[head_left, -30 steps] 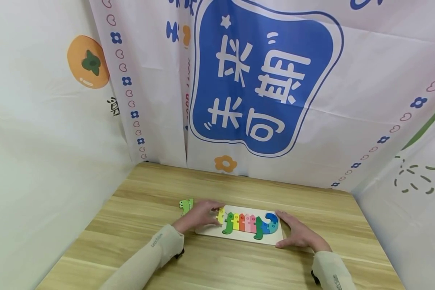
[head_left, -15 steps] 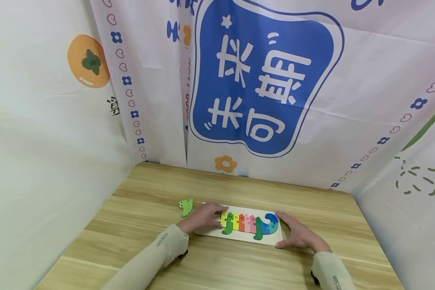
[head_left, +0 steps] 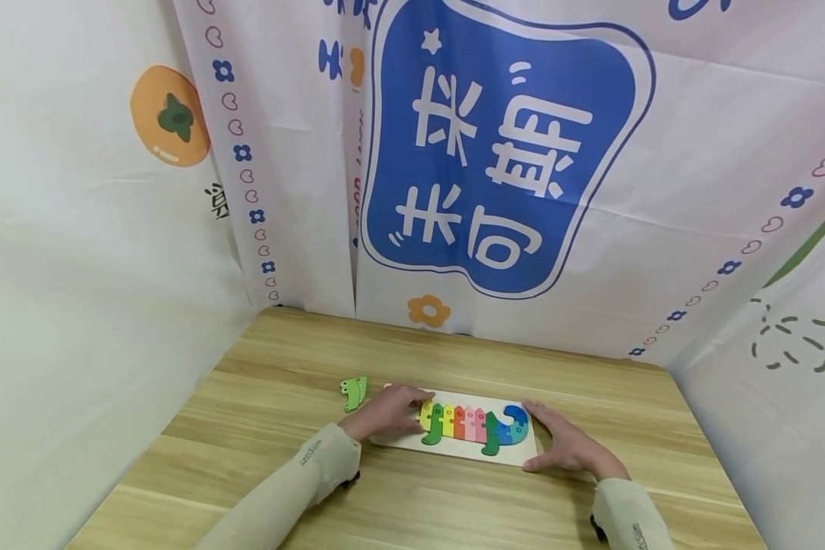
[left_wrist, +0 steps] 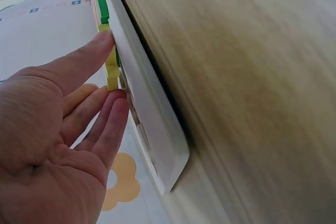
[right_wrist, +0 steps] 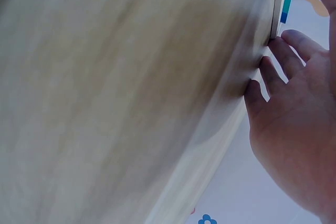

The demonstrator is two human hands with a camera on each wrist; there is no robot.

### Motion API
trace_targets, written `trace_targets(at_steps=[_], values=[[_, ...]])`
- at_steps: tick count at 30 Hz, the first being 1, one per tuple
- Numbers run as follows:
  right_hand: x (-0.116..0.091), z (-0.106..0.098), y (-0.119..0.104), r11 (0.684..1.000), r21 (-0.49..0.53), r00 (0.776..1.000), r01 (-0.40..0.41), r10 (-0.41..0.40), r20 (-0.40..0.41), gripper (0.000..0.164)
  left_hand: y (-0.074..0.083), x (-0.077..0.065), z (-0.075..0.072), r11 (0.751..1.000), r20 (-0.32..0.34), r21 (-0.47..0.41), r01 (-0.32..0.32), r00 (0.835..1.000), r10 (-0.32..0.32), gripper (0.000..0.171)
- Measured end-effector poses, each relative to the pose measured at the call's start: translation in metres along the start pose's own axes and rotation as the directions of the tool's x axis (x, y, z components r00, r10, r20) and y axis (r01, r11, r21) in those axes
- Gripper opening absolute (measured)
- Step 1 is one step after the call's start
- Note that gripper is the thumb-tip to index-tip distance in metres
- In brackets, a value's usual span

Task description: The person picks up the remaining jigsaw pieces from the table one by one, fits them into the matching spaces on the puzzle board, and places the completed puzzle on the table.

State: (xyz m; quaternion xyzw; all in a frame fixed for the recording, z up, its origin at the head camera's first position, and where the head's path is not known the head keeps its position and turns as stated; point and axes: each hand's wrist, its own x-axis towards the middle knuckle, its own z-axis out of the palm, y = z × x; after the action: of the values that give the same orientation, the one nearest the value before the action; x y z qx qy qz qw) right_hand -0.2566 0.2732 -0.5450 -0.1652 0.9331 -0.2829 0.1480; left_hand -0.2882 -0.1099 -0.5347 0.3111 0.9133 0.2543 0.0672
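Observation:
On the table lies a white wooden puzzle board [head_left: 457, 448] bearing a colourful crocodile body: green legs, yellow, orange and pink segments, and a blue curled tail [head_left: 516, 422]. At the left end of the row, my left hand [head_left: 385, 411] pinches a yellow puzzle piece [left_wrist: 112, 72] between thumb and fingers. In the left wrist view the piece sits against the board's face beside a green piece [left_wrist: 102, 8]. My right hand [head_left: 565, 441] grips the board's right end, thumb at the near corner and fingers at the far one. Its palm hides nothing of the tail.
A green crocodile head piece [head_left: 352, 393] lies loose on the wood-grain table [head_left: 426, 504], just left of the board. Printed white cloth [head_left: 302, 198] hangs behind the table and at both sides.
My left hand has moved slightly right, bringing the yellow piece from apart to up against the green leg piece. The right hand and the board have stayed in place.

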Motion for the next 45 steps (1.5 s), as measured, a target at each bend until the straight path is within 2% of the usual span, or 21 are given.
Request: trace_targets(at_steps=[7, 15, 33, 37, 41, 43, 45], values=[[-0.002, 0.0, 0.0, 1.0, 0.0, 1.0, -0.001, 0.001, -0.004, 0.121, 0.002, 0.0, -0.001, 1.0, 0.017, 0.007, 0.023, 1.0, -0.023, 0.063], [-0.001, 0.0, 0.001, 1.0, 0.004, 1.0, -0.001, 0.001, -0.003, 0.121, -0.001, -0.001, -0.001, 1.0, 0.037, 0.028, 0.005, 0.999, -0.006, 0.061], [-0.001, 0.0, 0.001, 1.0, -0.005, 1.0, 0.001, -0.001, -0.009, 0.122, -0.002, -0.005, 0.0, 0.999, 0.055, 0.039, 0.027, 0.998, -0.029, 0.064], [-0.001, 0.0, 0.001, 1.0, -0.005, 1.0, -0.002, 0.001, -0.008, 0.122, -0.008, -0.01, -0.003, 0.999, 0.028, 0.029, 0.045, 0.999, -0.046, 0.07], [-0.001, 0.0, 0.001, 1.0, -0.003, 1.0, -0.002, 0.002, -0.01, 0.122, -0.019, -0.018, -0.011, 0.996, -0.051, -0.021, 0.089, 0.995, -0.09, 0.07], [-0.001, 0.0, 0.001, 1.0, -0.002, 1.0, -0.001, 0.001, -0.01, 0.122, -0.026, -0.024, -0.017, 0.991, -0.108, -0.057, 0.125, 0.986, -0.13, 0.068], [-0.001, 0.0, 0.0, 1.0, 0.001, 1.0, -0.001, 0.001, -0.01, 0.122, -0.032, -0.031, -0.021, 0.982, -0.171, -0.075, 0.171, 0.968, -0.182, 0.065]])
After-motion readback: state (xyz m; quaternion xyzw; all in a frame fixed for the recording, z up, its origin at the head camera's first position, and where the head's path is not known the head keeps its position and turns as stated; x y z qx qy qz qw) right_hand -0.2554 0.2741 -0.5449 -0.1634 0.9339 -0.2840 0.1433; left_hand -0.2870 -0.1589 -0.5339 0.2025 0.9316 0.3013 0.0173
